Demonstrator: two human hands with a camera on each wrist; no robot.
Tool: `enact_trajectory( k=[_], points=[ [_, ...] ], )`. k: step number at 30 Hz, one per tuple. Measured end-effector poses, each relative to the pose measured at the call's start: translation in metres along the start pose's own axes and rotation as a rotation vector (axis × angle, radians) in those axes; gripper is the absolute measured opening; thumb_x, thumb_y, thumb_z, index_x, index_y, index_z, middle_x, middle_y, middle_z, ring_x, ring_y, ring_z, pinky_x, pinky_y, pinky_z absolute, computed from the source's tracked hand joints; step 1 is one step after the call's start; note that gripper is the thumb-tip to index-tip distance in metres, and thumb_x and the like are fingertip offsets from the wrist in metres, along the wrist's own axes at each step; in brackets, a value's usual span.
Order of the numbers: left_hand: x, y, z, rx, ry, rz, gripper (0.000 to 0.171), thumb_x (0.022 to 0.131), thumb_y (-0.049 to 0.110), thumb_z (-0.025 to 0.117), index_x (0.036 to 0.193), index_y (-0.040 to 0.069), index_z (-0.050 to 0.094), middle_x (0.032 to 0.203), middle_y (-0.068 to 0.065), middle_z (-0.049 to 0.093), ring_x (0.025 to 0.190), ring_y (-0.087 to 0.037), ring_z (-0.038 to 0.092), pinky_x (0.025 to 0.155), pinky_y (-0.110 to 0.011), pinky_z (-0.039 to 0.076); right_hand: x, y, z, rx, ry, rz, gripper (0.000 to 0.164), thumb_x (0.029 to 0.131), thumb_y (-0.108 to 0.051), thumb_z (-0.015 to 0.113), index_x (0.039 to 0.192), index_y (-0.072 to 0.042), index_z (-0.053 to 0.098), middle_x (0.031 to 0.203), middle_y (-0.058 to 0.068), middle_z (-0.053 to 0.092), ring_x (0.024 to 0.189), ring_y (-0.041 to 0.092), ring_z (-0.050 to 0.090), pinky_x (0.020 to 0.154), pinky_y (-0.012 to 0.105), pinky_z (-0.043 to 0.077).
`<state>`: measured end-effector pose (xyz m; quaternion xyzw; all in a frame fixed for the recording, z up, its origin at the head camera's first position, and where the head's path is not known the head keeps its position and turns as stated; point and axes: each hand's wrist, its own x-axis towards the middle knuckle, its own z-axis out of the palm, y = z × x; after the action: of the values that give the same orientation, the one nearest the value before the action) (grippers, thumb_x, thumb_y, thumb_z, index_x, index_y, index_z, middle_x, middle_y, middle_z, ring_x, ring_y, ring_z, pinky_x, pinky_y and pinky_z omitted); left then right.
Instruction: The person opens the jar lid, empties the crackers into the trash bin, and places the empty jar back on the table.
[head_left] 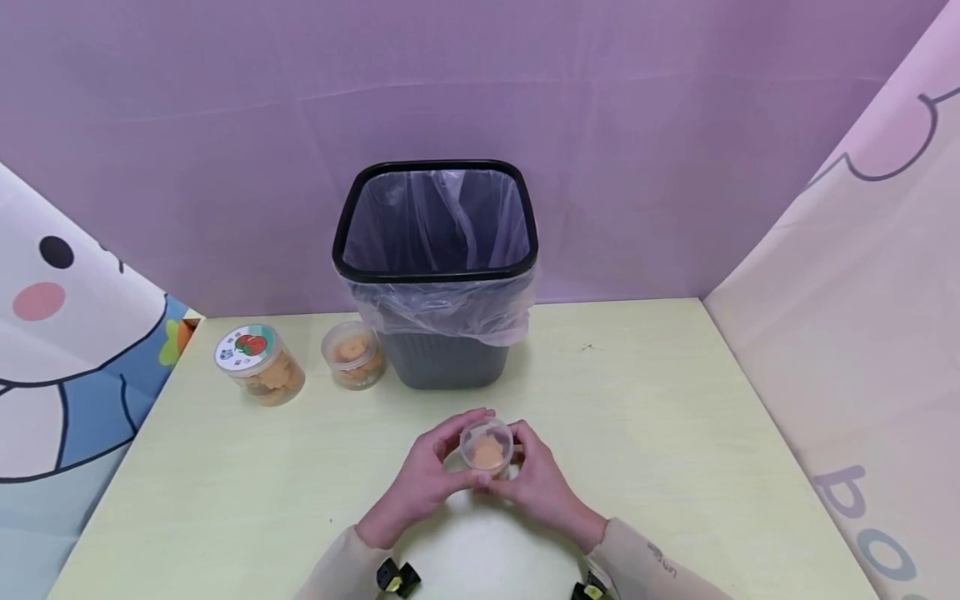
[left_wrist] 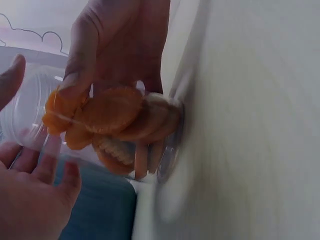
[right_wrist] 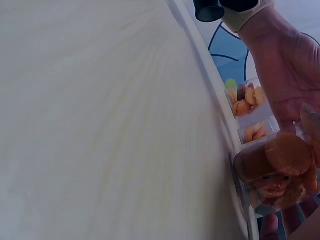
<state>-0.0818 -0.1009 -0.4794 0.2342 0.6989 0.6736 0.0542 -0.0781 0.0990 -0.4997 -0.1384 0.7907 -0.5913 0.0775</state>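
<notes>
Below the middle of the head view, a clear jar (head_left: 487,450) sits between the left hand (head_left: 427,479) and the right hand (head_left: 543,483), touching both. Neither hand is nearer: the left curls round its left and far side, the right closes on its right side, and both thumbs come together at the near edge. Both are thus narrowed on the same thing.

Its long axis stands about upright, mouth end toward the top. The left wrist view, turned sideways, shows this too: the mouth end points to the left edge and the base to the table (left_wrist: 250,125) on the right, with orange pieces (left_wrist: 112,107) filling the lower part. Whether the base touches the table I cannot tell, nor whether a clear lid covers the top.

My judgement is that any move turns on this upright axis held between two palms, since each hand could steady the wall while the other works at the upper end.

Above the hands in the head view, near but apart, stands the bin (head_left: 450,367). Toward the left are a small jar (head_left: 355,358), just beside the bin, and a lidded jar (head_left: 260,364) farther out.
</notes>
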Motion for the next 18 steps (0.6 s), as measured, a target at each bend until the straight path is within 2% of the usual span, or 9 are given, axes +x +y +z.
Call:
enact_trajectory(
  k=[5,11,18],
  points=[
    [0.003,0.001,-0.008,-0.042,-0.062,-0.009,0.075,0.078,0.0,0.083,0.145,0.009,0.05,0.144,-0.008,0.054,0.135,-0.023,0.046,0.11,-0.041,0.037,0.0,-0.001,-0.001,-0.017,-0.017,0.006,0.061,0.07,-0.027,0.092,0.114,-0.014,0.052,0.118,-0.002,0.061,0.107,0.02,0.058,0.092,0.037,0.048],
    [0.008,0.0,-0.019,-0.083,-0.131,0.037,0.074,0.079,-0.004,0.08,0.145,0.002,0.048,0.146,-0.015,0.051,0.137,-0.026,0.045,0.11,-0.044,0.038,0.001,-0.002,-0.006,0.007,-0.047,0.016,0.062,0.068,-0.023,0.094,0.115,-0.016,0.053,0.118,-0.003,0.061,0.109,0.021,0.058,0.093,0.041,0.047],
    [0.019,-0.001,-0.032,-0.121,-0.218,-0.004,0.072,0.08,0.001,0.081,0.144,0.002,0.049,0.146,-0.013,0.052,0.137,-0.032,0.044,0.112,-0.04,0.036,0.006,0.0,-0.011,0.026,-0.091,0.004,0.063,0.066,-0.021,0.094,0.117,-0.016,0.057,0.119,-0.002,0.063,0.111,0.021,0.059,0.097,0.041,0.048]
  ],
)
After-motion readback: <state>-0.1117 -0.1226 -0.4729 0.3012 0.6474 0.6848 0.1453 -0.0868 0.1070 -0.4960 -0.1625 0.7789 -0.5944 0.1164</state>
